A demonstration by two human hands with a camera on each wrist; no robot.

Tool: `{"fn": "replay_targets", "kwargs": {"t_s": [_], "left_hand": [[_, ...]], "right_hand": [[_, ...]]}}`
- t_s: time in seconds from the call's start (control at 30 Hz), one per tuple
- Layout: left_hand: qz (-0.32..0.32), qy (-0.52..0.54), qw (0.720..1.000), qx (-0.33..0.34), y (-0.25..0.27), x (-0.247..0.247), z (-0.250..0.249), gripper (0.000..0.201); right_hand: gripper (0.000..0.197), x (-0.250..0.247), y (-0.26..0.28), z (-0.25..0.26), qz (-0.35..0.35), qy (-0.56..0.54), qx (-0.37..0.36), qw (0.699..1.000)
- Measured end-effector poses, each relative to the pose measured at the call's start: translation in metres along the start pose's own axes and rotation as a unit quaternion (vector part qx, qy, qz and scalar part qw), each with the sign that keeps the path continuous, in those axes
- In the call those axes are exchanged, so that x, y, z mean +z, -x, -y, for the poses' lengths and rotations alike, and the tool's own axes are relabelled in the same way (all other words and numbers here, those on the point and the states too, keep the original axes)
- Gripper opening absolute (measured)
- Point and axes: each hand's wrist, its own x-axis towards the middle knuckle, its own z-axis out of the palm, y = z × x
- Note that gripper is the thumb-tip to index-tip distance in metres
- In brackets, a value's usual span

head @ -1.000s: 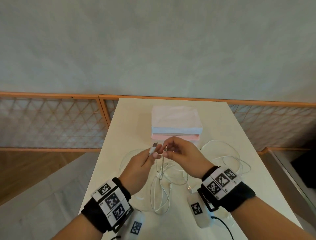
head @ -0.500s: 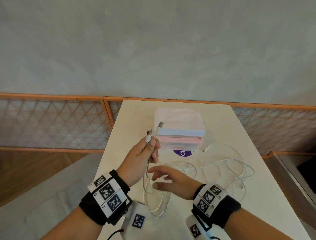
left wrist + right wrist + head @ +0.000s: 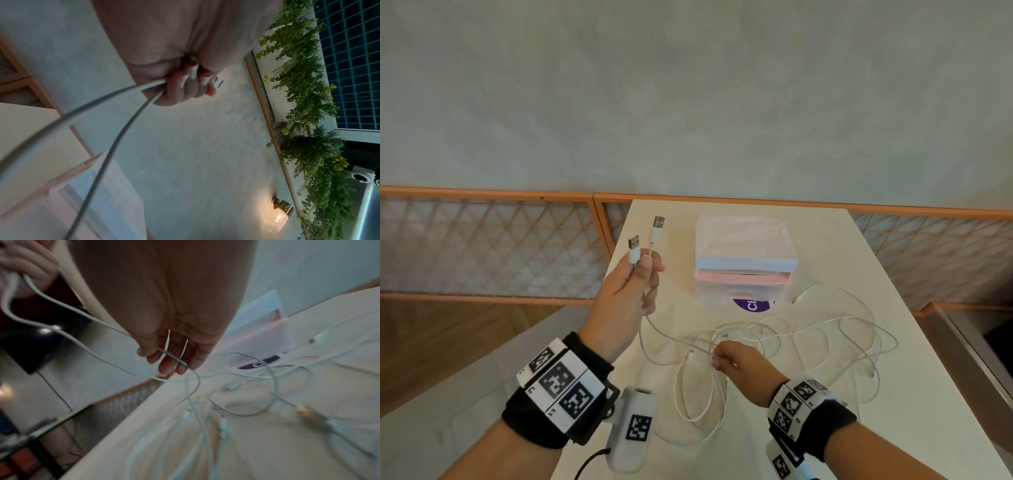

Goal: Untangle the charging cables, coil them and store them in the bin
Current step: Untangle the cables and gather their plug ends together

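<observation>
Left hand (image 3: 627, 291) is pinching two USB plugs (image 3: 658, 226) upright above the table (image 3: 859, 260) – both leads are trailing down to the cables (image 3: 808, 337). Right hand (image 3: 739, 365) is gripping a strand at the tangle's near side, fingers (image 3: 164, 366) curled round it. Bin (image 3: 744, 260) is sitting at the table's far end, just behind the cables – nothing coiled yet.

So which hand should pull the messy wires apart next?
Probably the right hand: it already pinches a strand in the tangled cables on the table. The left hand holds two plugs up.
</observation>
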Motion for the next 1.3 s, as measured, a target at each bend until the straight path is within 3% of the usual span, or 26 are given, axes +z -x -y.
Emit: {"fn": "replay_targets", "kwargs": {"t_s": [0.1, 0.2, 0.37, 0.53, 0.63, 0.7, 0.8, 0.9, 0.97, 1.17, 1.3], "left_hand": [[-0.021, -0.004, 1.000, 0.009, -0.001, -0.001, -0.003, 0.029], [-0.029, -0.021, 0.999, 0.010, -0.003, -0.002, -0.001, 0.029], [-0.023, -0.061, 0.998, -0.003, 0.000, -0.002, 0.010, 0.028], [-0.047, -0.086, 0.995, 0.010, -0.003, -0.002, 0.013, 0.030], [-0.072, -0.073, 0.995, 0.016, -0.008, -0.009, 0.007, 0.030], [-0.081, -0.062, 0.995, 0.020, -0.011, -0.014, 0.002, 0.029], [-0.084, -0.059, 0.995, 0.021, -0.015, -0.018, 0.000, 0.028], [-0.075, -0.077, 0.994, 0.017, -0.014, -0.019, 0.004, 0.028], [-0.073, -0.103, 0.992, 0.019, -0.013, -0.018, 0.008, 0.028], [-0.042, -0.183, 0.982, 0.010, -0.015, -0.014, 0.013, 0.017], [0.017, -0.228, 0.973, 0.036, -0.017, -0.002, 0.015, 0.002]], "right_hand": [[0.012, 0.003, 0.004, -0.035, -0.032, 0.014, 0.085, 0.996], [0.019, -0.005, 0.005, -0.063, -0.094, -0.070, 0.157, 0.981], [0.017, -0.022, 0.001, -0.055, -0.128, -0.273, 0.170, 0.938], [0.032, -0.043, -0.005, -0.038, -0.169, -0.275, 0.131, 0.938], [0.026, -0.049, -0.008, -0.045, -0.156, -0.173, 0.129, 0.964], [0.026, -0.048, -0.006, -0.063, -0.121, -0.085, 0.165, 0.975], [0.035, -0.045, 0.003, -0.087, -0.101, -0.046, 0.288, 0.951], [0.041, -0.043, 0.009, -0.083, -0.128, -0.200, 0.336, 0.911], [0.040, -0.045, 0.006, -0.067, -0.141, -0.258, 0.301, 0.907], [0.039, -0.067, -0.004, -0.005, -0.179, -0.231, 0.139, 0.946], [0.035, -0.084, 0.004, 0.046, -0.094, -0.131, 0.010, 0.987]]}}
